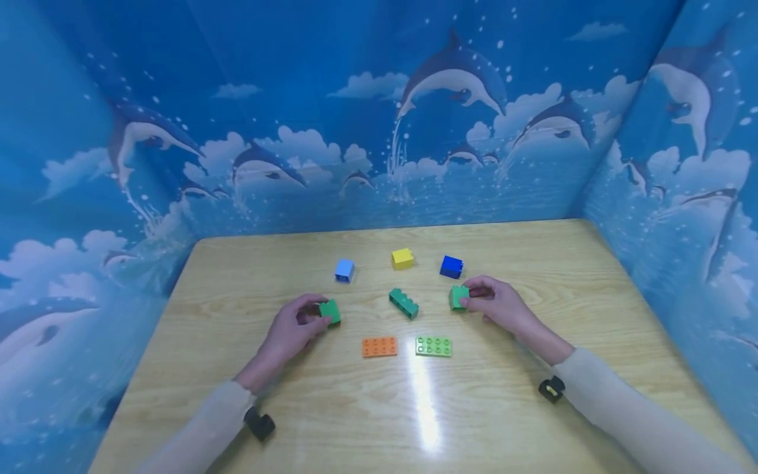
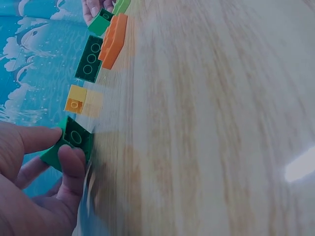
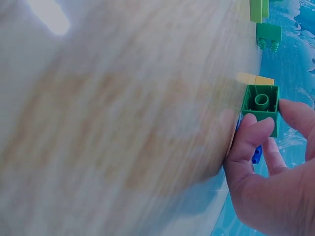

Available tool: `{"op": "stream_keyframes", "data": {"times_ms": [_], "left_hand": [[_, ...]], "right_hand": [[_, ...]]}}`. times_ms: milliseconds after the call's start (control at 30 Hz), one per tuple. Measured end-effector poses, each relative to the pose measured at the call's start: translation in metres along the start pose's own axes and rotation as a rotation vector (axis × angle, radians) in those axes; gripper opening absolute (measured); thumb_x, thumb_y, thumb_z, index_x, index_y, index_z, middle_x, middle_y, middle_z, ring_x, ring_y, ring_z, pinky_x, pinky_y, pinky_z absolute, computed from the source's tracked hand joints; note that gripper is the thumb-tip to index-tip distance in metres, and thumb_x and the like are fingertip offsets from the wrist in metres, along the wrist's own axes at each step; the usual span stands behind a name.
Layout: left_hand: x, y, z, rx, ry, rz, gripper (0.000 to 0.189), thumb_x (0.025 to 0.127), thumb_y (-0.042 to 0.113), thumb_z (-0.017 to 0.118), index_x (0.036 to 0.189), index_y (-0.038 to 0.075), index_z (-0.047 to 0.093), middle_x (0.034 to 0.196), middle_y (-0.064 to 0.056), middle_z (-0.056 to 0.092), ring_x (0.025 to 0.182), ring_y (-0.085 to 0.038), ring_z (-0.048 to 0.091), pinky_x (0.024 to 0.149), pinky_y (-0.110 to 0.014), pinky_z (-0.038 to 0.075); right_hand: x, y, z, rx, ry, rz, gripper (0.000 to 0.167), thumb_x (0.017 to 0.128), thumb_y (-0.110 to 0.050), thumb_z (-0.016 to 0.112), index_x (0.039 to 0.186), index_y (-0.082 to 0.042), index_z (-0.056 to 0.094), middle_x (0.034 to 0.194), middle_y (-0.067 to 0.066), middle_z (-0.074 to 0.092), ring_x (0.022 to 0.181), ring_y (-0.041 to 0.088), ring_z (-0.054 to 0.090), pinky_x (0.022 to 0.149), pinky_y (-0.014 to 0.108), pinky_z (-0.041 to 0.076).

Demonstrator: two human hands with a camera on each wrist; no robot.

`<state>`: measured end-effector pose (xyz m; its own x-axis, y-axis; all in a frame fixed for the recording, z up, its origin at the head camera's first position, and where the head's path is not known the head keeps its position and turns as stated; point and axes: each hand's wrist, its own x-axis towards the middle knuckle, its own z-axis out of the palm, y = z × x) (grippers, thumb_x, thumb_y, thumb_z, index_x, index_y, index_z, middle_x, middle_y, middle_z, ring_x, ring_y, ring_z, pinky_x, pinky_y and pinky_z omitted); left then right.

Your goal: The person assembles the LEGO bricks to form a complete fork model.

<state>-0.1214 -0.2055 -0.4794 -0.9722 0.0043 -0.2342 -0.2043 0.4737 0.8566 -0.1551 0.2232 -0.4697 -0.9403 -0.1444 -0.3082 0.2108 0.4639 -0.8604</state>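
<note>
My left hand pinches a green toy brick between thumb and fingers at the left of the group. In the left wrist view that brick shows its hollow underside with a round tube. On the other side my right hand pinches a second green brick. Its hollow end faces the camera in the right wrist view. Between the hands a longer dark green brick lies on its side. An orange brick and a light green brick lie studs up, nearer to me.
Farther back on the wooden table are a light blue brick, a yellow brick and a dark blue brick. A dolphin-printed curtain stands along the back and sides.
</note>
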Motion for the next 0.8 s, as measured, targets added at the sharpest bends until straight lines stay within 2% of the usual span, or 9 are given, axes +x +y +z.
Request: {"op": "stream_keyframes", "data": {"times_ms": [67, 200, 333, 467, 800], "left_hand": [[0.000, -0.001, -0.001, -0.028, -0.009, -0.006, 0.047, 0.101, 0.015, 0.080, 0.145, 0.016, 0.065, 0.129, -0.014, 0.069, 0.090, -0.024, 0.067, 0.062, -0.032, 0.056], [0.001, -0.003, -0.002, -0.035, -0.002, -0.005, 0.054, 0.100, 0.011, 0.081, 0.150, 0.014, 0.060, 0.128, -0.013, 0.069, 0.089, -0.022, 0.066, 0.061, -0.029, 0.055], [0.002, -0.003, -0.003, 0.023, 0.023, -0.007, 0.054, 0.097, 0.012, 0.083, 0.147, 0.008, 0.062, 0.128, -0.012, 0.069, 0.095, -0.022, 0.065, 0.072, -0.031, 0.057], [0.002, -0.003, -0.004, 0.052, 0.025, -0.010, 0.053, 0.097, 0.010, 0.083, 0.145, 0.007, 0.064, 0.127, -0.012, 0.068, 0.100, -0.023, 0.065, 0.082, -0.035, 0.056], [0.003, -0.017, -0.017, 0.051, -0.024, 0.019, 0.052, 0.095, 0.008, 0.083, 0.144, 0.006, 0.065, 0.116, -0.009, 0.070, 0.103, -0.024, 0.066, 0.089, -0.034, 0.057]], "right_hand": [[0.000, 0.000, 0.000, 0.001, -0.005, -0.001, 0.056, 0.101, -0.030, 0.082, 0.145, -0.004, 0.060, 0.140, 0.019, 0.063, 0.120, 0.030, 0.063, 0.082, 0.037, 0.057], [0.001, 0.001, -0.001, 0.007, -0.020, 0.003, 0.054, 0.101, -0.029, 0.082, 0.143, -0.004, 0.060, 0.134, 0.017, 0.066, 0.112, 0.028, 0.063, 0.079, 0.036, 0.056], [0.003, 0.001, -0.003, 0.029, -0.037, 0.005, 0.051, 0.100, -0.027, 0.083, 0.140, -0.005, 0.060, 0.127, 0.015, 0.067, 0.105, 0.026, 0.063, 0.078, 0.035, 0.055], [0.005, 0.002, -0.006, 0.035, -0.052, 0.007, 0.050, 0.101, -0.026, 0.081, 0.139, -0.005, 0.059, 0.125, 0.014, 0.066, 0.105, 0.026, 0.064, 0.079, 0.034, 0.056], [0.002, 0.004, -0.007, 0.045, -0.097, 0.010, 0.060, 0.100, -0.023, 0.082, 0.146, 0.003, 0.055, 0.130, 0.016, 0.063, 0.107, 0.025, 0.065, 0.084, 0.034, 0.058]]}}
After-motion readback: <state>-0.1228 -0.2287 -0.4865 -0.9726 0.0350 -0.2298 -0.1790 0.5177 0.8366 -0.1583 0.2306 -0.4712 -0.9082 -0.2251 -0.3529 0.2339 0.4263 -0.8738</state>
